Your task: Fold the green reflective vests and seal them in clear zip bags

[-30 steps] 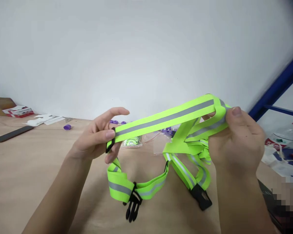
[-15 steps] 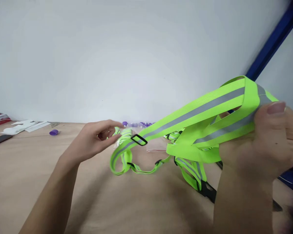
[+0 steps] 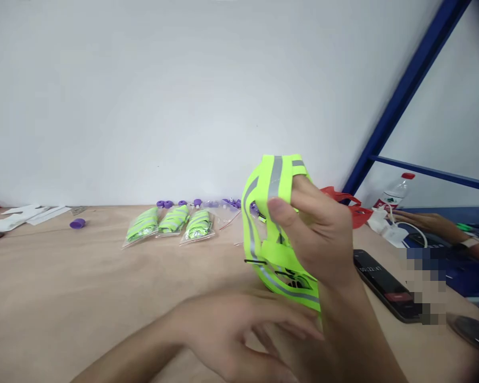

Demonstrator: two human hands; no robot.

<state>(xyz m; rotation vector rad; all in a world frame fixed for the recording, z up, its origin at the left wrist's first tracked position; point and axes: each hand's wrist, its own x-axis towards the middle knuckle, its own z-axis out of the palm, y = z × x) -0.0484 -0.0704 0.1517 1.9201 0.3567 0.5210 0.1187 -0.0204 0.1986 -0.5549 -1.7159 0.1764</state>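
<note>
My right hand (image 3: pixel 319 234) grips a neon-yellow reflective strap vest (image 3: pixel 277 181) with a grey stripe, thumb in front and fingers behind the band. Its loops hang below the hand, with a black slider buckle (image 3: pixel 255 261) on the left strap. Lower down, my left hand (image 3: pixel 239 330) reaches across beside my right forearm, fingers stretched and thumb apart, slightly blurred. It is close to the hanging straps; whether it touches them is hidden. Three clear bags with folded reflective straps (image 3: pixel 199 224) lie behind on the table.
Purple caps (image 3: pixel 167 204) line the table's back edge; another purple cap (image 3: pixel 77 223) lies left, near white strips (image 3: pixel 19 217). To the right are a phone (image 3: pixel 387 287), a dark rounded object (image 3: pixel 471 331), a red plastic bag (image 3: pixel 355 207), a bottle (image 3: pixel 397 191) and another person's hand (image 3: pixel 431 221).
My right hand has drawn the vest inward to the left, and its straps now hang bunched. My left hand has moved down and right. The view has turned right.
</note>
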